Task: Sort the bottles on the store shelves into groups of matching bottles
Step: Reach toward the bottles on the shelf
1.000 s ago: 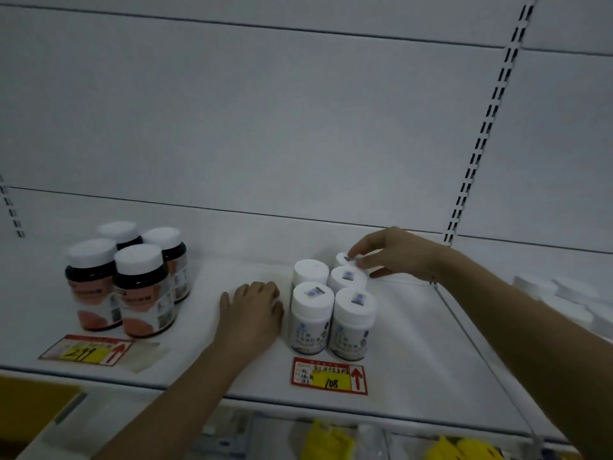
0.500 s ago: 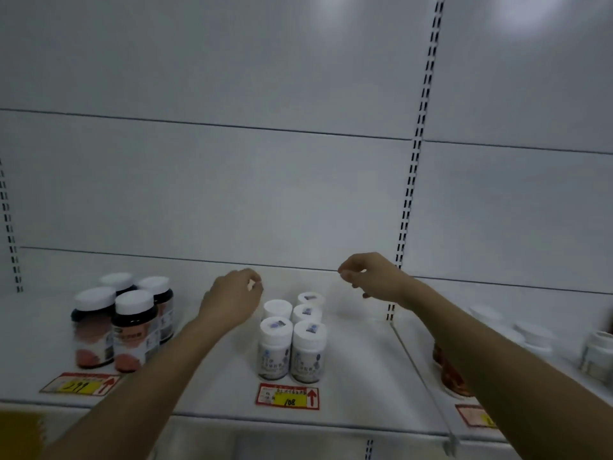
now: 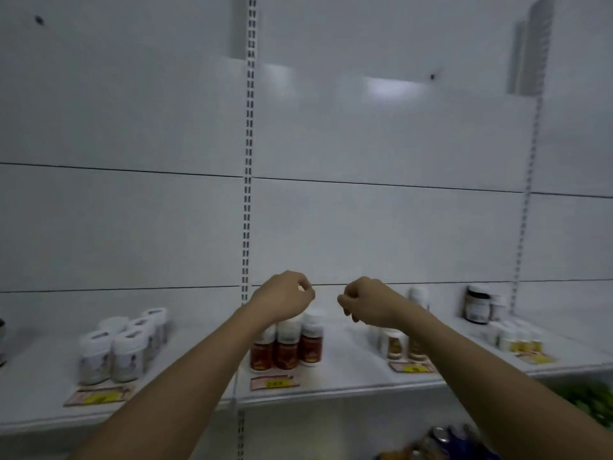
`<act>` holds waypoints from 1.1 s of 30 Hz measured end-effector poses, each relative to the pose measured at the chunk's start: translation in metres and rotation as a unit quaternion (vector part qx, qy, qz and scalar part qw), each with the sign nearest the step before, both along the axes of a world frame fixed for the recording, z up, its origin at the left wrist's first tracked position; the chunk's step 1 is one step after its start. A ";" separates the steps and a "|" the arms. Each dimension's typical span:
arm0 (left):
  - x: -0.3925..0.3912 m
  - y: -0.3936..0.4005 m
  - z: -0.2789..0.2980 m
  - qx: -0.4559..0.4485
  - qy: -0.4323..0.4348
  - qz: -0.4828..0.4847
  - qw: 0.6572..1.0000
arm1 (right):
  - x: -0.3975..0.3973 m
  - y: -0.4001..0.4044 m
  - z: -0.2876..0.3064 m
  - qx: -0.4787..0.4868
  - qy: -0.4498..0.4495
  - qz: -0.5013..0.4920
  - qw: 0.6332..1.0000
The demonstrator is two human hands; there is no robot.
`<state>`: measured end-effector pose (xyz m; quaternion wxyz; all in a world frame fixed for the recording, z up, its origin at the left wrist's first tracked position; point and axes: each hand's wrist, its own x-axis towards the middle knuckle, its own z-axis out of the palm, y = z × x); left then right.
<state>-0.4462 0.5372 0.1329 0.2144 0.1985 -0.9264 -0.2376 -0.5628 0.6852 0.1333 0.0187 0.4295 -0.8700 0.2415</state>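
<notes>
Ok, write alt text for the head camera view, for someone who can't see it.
Two bare hands, left hand and right hand, hover loosely curled and holding nothing above a white store shelf. On it stand white bottles at left, red-labelled bottles in the middle and more bottles at right.

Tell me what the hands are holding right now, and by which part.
Nothing: the left hand and right hand hover loosely curled, both empty.
</notes>
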 end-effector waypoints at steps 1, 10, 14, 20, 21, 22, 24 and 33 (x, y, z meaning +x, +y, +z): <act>-0.014 0.022 0.000 0.002 -0.001 -0.011 1.000 | -0.011 0.026 0.001 0.003 -0.002 -0.014 1.000; -0.127 0.170 -0.032 -0.021 -0.044 -0.079 0.996 | -0.109 0.192 -0.031 -0.018 -0.044 -0.105 0.993; -0.173 0.191 -0.040 -0.020 -0.048 -0.103 0.993 | -0.148 0.223 -0.046 -0.026 -0.052 -0.125 0.990; -0.263 0.166 -0.040 0.024 -0.010 -0.099 0.995 | -0.229 0.212 -0.044 -0.078 -0.045 -0.133 0.987; -0.279 0.157 -0.041 0.035 -0.005 -0.093 0.995 | -0.244 0.203 -0.045 -0.085 -0.048 -0.131 0.987; -0.295 0.147 -0.042 0.048 -0.002 -0.084 0.995 | -0.260 0.192 -0.046 -0.092 -0.055 -0.129 0.986; -0.326 0.127 -0.046 0.063 -0.010 -0.065 0.996 | -0.292 0.167 -0.049 -0.087 -0.069 -0.119 0.987; -0.422 0.076 -0.074 0.082 -0.121 -0.073 0.987 | -0.393 0.057 -0.059 -0.043 -0.014 -0.080 0.996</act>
